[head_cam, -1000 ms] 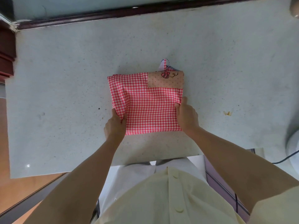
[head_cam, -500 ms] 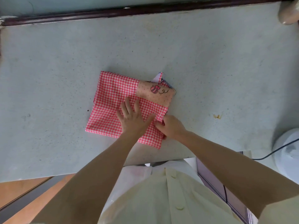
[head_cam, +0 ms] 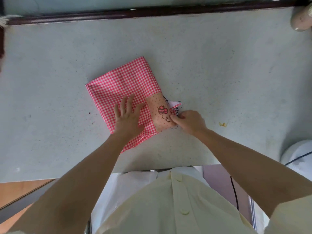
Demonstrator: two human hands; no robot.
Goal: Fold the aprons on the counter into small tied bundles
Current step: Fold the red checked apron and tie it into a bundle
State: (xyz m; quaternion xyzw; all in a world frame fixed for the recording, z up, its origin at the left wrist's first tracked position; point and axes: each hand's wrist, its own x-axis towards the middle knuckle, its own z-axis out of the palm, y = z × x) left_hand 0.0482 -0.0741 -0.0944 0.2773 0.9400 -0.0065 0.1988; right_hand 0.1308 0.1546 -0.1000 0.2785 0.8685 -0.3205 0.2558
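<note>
Starting nearest: pale buttoned shirt (head_cam: pixel 168 208) at bottom of view, both bare forearms reaching forward over the table (head_cam: pixel 219 65). Left hand (head_cam: pixel 128 119) lies flat on the apron (head_cam: pixel 121 85), fingers (head_cam: pixel 125 103) straight and spread wide, pressing the gingham down, gripping nothing. Right hand (head_cam: pixel 189 122) sits just to the right, fingers curled narrow, pinching the strap (head_cam: pixel 176 103) where it pokes out at the apron's right edge beside the peach bee patch (head_cam: pixel 157 105). Apron is folded to a flat rectangle near the table's middle, skewed, its longer side running from the near edge away and to the left; not yet a bundle, not tied. Key relation: the strap comes out on the right side of the fold, so the right hand is the nearer one, and the left is placed to anchor the cloth. Judged next step: draw the strap out rightward, across the long side, while the left pins the fold; slack pinning could drag the layers open. Further right a yellow crumb (head_cam: pixel 222 124), well apart. Dark ledge (head_cam: pixel 152 13) bounds the far edge.
</note>
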